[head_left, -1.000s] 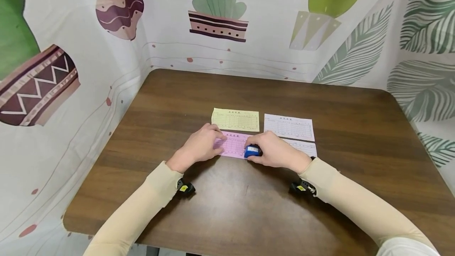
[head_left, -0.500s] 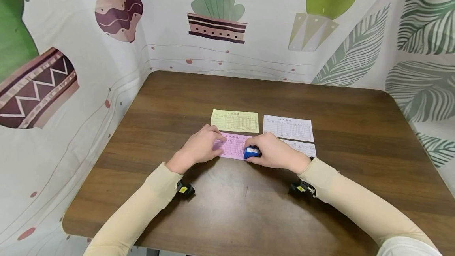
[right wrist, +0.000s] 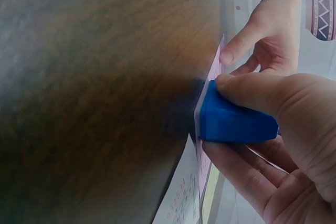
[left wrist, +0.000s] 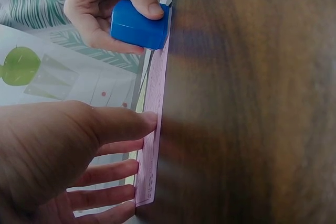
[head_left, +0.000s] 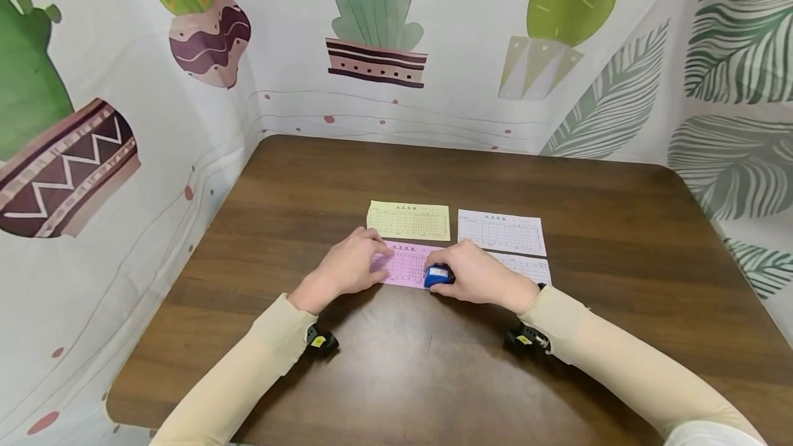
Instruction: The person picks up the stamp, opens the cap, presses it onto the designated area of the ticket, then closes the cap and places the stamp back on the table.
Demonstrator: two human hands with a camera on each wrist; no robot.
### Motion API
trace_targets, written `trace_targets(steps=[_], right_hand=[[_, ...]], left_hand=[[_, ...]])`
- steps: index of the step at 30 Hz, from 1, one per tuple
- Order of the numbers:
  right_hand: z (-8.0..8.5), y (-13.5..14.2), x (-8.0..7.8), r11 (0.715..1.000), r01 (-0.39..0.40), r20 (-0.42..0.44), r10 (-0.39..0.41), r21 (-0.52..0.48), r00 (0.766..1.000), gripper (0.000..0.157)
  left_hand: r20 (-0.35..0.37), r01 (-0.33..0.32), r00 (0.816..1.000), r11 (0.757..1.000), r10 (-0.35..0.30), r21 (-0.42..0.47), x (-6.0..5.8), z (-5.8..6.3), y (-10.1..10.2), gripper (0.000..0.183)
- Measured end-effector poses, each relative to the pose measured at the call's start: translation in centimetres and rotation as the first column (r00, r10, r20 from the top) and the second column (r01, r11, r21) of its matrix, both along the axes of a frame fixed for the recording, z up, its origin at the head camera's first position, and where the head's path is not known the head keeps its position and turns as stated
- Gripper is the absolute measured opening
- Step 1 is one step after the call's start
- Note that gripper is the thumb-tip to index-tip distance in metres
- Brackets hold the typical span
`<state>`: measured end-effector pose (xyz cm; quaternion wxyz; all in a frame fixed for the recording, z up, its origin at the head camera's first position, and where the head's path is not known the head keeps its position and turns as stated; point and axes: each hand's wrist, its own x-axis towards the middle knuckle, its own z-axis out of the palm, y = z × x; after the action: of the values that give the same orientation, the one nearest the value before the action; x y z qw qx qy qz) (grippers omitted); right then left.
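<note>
No wording can be read for certain. At the centre of the frame, tiny headings and ruled grids are printed on the yellow slip, the pink slip below it and the white slip to the right. The pale label on the blue block is also illegible.

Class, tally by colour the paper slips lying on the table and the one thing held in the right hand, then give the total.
Yellow slip: 1
Pink slip: 1
White slips: 2
Blue block: 1
Total: 5
</note>
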<state>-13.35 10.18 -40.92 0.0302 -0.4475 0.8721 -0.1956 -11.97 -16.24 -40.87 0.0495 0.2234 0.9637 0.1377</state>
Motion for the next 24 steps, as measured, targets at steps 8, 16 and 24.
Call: trace_targets(steps=[8, 16, 24], right_hand=[[0.39, -0.07, -0.23, 1.0, 0.003, -0.008, -0.003, 0.011, 1.0, 0.022], [0.09, -0.05, -0.2, 1.0, 0.003, -0.014, -0.003, 0.005, 1.0, 0.019], [0.09, -0.2, 0.0, 1.0, -0.003, -0.031, 0.003, 0.014, 1.0, 0.018]], left_hand=[[-0.015, 0.0, 1.0, 1.0, 0.0, 0.001, -0.19, 0.17, -0.12, 0.035], [-0.002, -0.004, 1.0, 1.0, 0.004, 0.004, -0.09, 0.05, -0.05, 0.033], [-0.004, -0.004, 1.0, 1.0, 0.004, 0.007, 0.1, -0.09, -0.05, 0.035]])
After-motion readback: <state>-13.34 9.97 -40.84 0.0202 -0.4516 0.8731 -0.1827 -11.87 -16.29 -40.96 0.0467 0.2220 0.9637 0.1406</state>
